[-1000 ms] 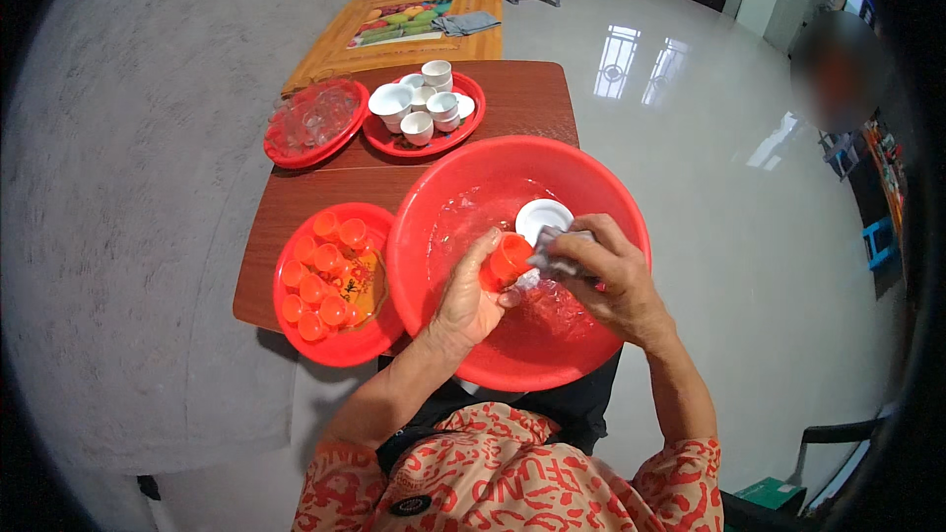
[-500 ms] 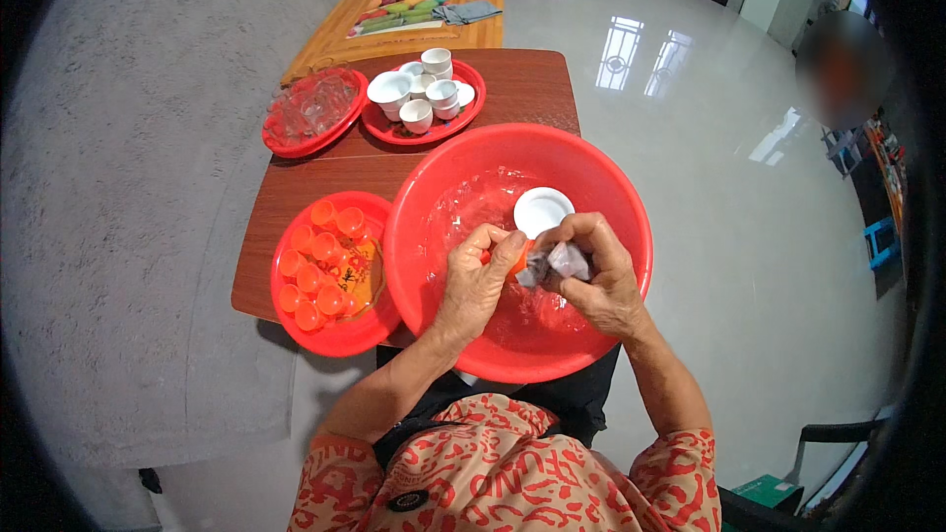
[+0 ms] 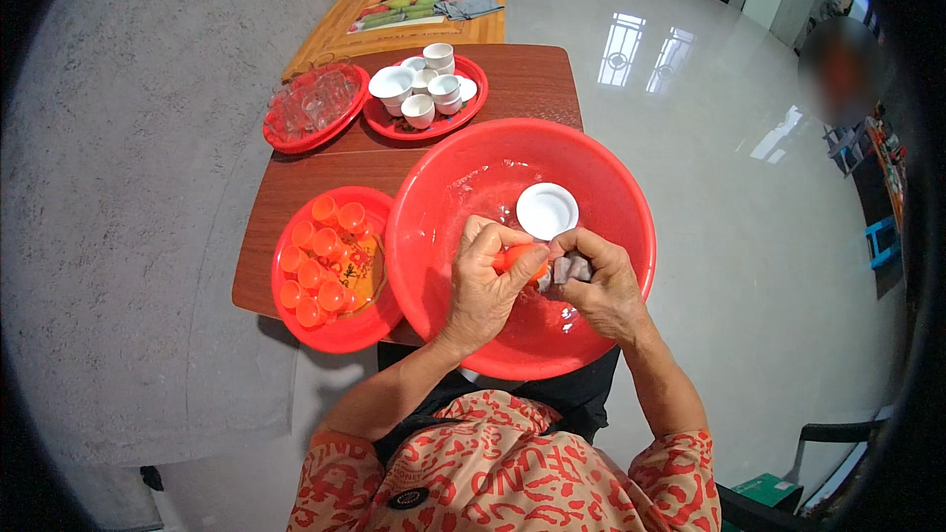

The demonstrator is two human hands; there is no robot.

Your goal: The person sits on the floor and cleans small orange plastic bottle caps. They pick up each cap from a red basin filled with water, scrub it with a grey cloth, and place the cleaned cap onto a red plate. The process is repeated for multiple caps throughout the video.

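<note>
Over a large red basin (image 3: 424, 305) with water in it, my left hand (image 3: 485, 281) is closed round a small orange cup (image 3: 512, 258). My right hand (image 3: 609, 288) pinches a wet greyish cloth (image 3: 572, 268), which meets the cup's right end. Part of the cup is hidden behind my fingers and the cloth. Just beyond my hands, a round white dish (image 3: 547, 210) sits in the basin. Left of the basin, several orange cups (image 3: 328, 243) stand on a round red tray (image 3: 340, 338).
On the brown table (image 3: 325, 172), a red tray (image 3: 406, 134) bears white cups and bowls (image 3: 392, 85). Beside it, clear glasses (image 3: 313, 103) lie in another red tray (image 3: 301, 148). A wooden table (image 3: 414, 37) stands beyond, and a person (image 3: 841, 69) is at far right.
My left hand and the orange cup have shifted slightly right, and the cup shows more. The cloth has bunched differently in my right hand. The water looks calmer.
</note>
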